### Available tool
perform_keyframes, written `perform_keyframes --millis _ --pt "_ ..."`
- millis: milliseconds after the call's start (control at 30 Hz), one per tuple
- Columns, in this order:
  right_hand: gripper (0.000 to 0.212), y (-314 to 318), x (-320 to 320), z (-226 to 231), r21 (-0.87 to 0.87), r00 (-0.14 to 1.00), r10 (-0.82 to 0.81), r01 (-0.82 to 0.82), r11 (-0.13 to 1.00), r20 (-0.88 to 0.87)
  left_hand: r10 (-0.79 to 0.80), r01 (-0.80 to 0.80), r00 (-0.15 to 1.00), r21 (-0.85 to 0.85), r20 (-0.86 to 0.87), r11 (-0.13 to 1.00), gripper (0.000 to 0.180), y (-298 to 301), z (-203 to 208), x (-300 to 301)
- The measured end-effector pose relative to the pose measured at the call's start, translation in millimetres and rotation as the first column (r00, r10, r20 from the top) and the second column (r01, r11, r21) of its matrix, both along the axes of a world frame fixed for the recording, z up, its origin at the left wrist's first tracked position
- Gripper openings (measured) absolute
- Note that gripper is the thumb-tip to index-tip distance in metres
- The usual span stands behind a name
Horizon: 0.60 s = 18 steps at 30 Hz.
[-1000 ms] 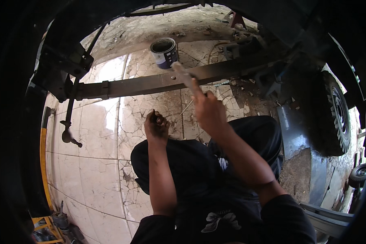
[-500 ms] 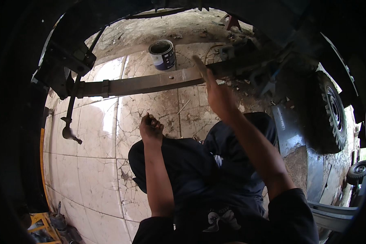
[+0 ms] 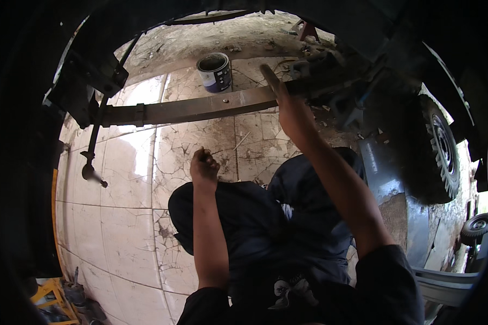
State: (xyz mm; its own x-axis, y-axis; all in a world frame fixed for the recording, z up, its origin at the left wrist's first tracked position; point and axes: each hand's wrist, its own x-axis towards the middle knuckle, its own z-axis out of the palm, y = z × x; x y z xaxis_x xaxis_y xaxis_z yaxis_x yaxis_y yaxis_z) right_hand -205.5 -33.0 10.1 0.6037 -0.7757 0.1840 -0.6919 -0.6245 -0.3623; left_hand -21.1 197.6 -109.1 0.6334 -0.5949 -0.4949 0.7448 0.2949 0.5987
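Observation:
My right hand (image 3: 296,116) is closed around a slim, brownish, strip-like tool (image 3: 271,78); its exact kind I cannot make out. The tool points up and away, over the right part of a long, slightly curved leaf spring (image 3: 190,110). That spring runs across in front of me, with a clip near its left end and a bolt head near the middle. My left hand (image 3: 204,167) is curled into a loose fist above my left knee, below the spring. Whatever its fingers hold, if anything, is hidden.
Beyond the spring stands an open paint can (image 3: 214,73). A rod with a ball-shaped end (image 3: 89,171) hangs at left. Cracked floor tiles (image 3: 127,216) lie beneath. A treaded wheel (image 3: 443,149) is at right, and dark vehicle parts frame the view above.
The tool's tip has moved slightly farther away and to the right along the spring. My left hand has shifted slightly but stays curled. The whole view has shifted a little.

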Motion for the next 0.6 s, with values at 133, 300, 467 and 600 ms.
perform_keyframes --millis 133,300,467,600 --pt "0.064 -10 -70 -26 -0.324 0.989 0.123 -0.091 0.942 0.079 0.076 -0.076 0.997 -0.037 0.012 0.996 0.024 -3 23 -17" --pt "0.064 -32 -22 2 -0.047 0.998 -0.02 0.023 0.999 0.057 -0.026 0.027 0.998 -0.019 0.051 0.999 0.017 -20 9 -16" --pt "0.07 -45 -14 13 -0.078 1.0 -0.021 0.02 0.997 -0.009 -0.095 0.092 0.994 0.053 0.052 0.994 0.018 -36 13 -27" --pt "0.075 -25 -73 11 -0.104 0.995 -0.058 0.05 0.993 -0.076 -0.049 0.048 0.998 0.036 0.039 0.998 0.02 -14 12 -23"
